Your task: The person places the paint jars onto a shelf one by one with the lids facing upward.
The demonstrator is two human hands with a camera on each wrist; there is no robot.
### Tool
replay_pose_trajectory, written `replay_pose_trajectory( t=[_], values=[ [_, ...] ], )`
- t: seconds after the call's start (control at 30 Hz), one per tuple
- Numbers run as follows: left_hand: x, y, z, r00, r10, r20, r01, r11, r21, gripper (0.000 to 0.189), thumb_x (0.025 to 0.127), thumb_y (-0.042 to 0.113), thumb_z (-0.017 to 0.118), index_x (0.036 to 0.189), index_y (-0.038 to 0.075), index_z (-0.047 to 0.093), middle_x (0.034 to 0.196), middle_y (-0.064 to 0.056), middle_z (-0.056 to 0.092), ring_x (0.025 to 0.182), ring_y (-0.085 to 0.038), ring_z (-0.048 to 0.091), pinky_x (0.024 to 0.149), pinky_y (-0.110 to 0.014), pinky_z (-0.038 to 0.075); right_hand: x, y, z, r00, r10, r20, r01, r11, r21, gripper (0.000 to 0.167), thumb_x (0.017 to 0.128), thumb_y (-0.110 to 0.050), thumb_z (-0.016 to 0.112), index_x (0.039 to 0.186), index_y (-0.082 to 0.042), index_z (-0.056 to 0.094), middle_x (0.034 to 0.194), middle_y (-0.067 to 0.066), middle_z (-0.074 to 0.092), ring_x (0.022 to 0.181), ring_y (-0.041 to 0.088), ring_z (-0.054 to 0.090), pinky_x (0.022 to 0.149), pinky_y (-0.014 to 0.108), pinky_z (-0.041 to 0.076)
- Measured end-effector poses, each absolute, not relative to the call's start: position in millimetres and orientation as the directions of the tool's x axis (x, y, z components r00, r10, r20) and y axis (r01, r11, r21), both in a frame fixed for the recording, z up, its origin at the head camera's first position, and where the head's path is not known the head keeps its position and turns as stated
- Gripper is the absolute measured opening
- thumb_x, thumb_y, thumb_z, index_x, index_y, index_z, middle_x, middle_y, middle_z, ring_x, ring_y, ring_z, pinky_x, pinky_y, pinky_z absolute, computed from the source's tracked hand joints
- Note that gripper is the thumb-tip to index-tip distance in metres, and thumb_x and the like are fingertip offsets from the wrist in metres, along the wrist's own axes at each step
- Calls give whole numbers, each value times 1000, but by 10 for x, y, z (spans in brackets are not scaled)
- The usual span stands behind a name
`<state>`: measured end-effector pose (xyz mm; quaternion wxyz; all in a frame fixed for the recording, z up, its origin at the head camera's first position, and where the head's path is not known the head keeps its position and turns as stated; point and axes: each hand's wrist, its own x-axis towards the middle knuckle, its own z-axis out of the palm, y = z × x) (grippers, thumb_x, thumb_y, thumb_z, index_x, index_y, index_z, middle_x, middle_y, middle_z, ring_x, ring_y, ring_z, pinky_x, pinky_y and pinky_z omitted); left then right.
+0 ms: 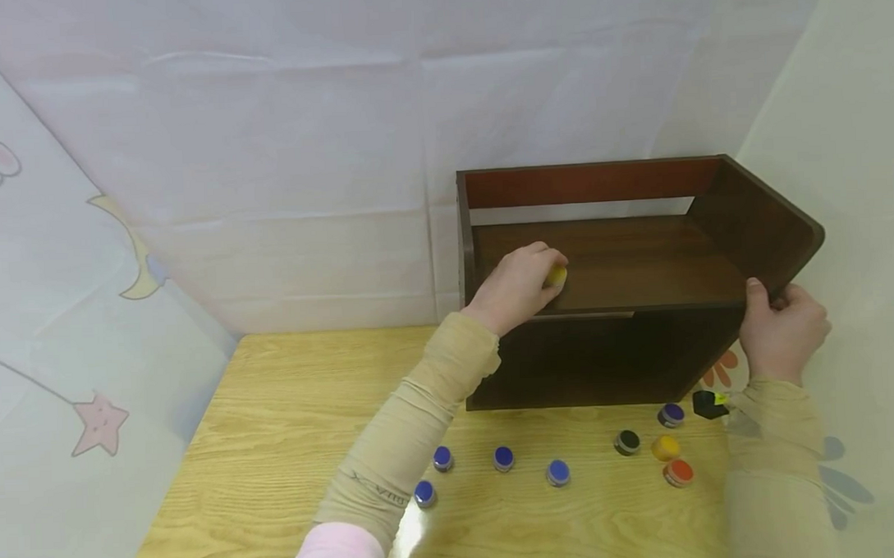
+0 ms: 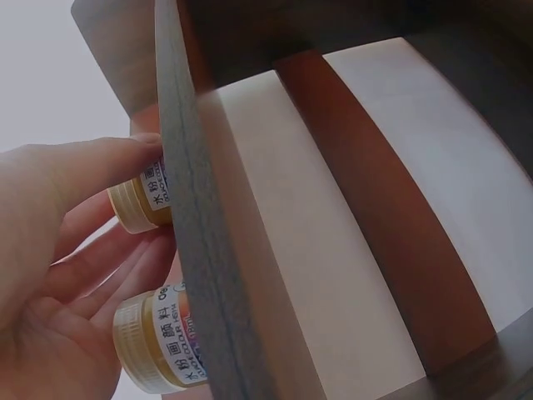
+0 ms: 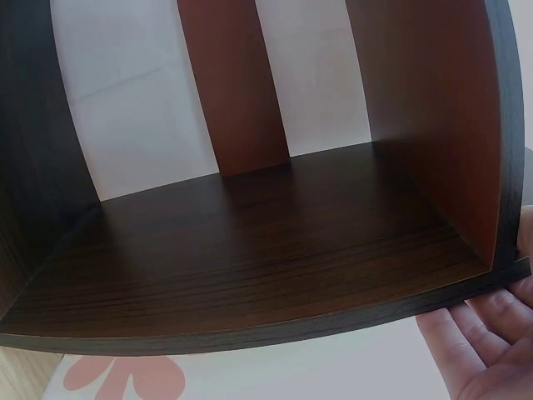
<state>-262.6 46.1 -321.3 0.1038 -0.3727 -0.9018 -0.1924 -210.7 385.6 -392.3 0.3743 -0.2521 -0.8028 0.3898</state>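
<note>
My left hand (image 1: 517, 285) is over the upper board of a dark brown wooden shelf (image 1: 624, 265), pinching a small yellow paint jar (image 1: 557, 275). In the left wrist view the thumb and fingers are around that jar, partly behind the board's front edge. A second labelled paint jar (image 2: 158, 342) stands beside it near the fingers and palm; in the head view it is hidden. My right hand (image 1: 785, 329) grips the shelf's right side at the front, thumb on the near edge. In the right wrist view its fingers (image 3: 487, 329) lie against the outside of the side panel.
Blue-lidded jars (image 1: 503, 458) are scattered on the wooden table (image 1: 296, 416) before the shelf. At the right are a black-lidded jar (image 1: 627, 443), a yellow jar (image 1: 666, 447), a red-lidded jar (image 1: 678, 472) and a black object (image 1: 709, 404). Cloth-covered walls (image 1: 302, 153) surround the table.
</note>
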Motion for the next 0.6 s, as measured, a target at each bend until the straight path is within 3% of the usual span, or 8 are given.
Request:
replay_pose_trajectory(
  t=[0.07, 0.23, 0.4, 0.6],
  values=[
    [-2626, 468, -3211, -705, 631, 324, 707, 656, 264, 35, 97, 17, 71, 130, 7, 67, 120, -4, 65, 107, -14, 61, 91, -16, 47, -2103, 3851, -3918, -590, 691, 418, 112, 582, -805, 35, 95, -33, 64, 68, -11, 59, 50, -32, 39, 52, -6, 38, 54, 22, 29],
    [-2628, 485, -3218, -707, 625, 332, 704, 670, 238, 34, 97, 18, 71, 130, 7, 68, 119, -4, 65, 105, -14, 61, 89, -18, 47, -2100, 3852, -3912, -584, 685, 434, 109, 597, -795, 38, 95, -31, 64, 71, -2, 60, 49, -33, 37, 51, -7, 36, 54, 22, 28],
    [-2625, 490, -3197, -702, 631, 330, 705, 683, 193, 33, 98, 20, 70, 129, 8, 69, 118, -3, 68, 105, -16, 61, 90, -21, 48, -2101, 3856, -3920, -583, 690, 428, 104, 586, -803, 34, 95, -31, 64, 65, -17, 55, 50, -33, 39, 51, -6, 38, 54, 20, 29],
    [-2625, 483, -3184, -698, 642, 317, 711, 675, 198, 35, 97, 20, 72, 129, 7, 69, 118, -3, 68, 107, -16, 61, 91, -21, 48, -2118, 3877, -3945, -578, 691, 435, 94, 586, -805, 33, 94, -32, 64, 65, -22, 54, 50, -34, 39, 51, -7, 38, 54, 20, 29]
  ],
)
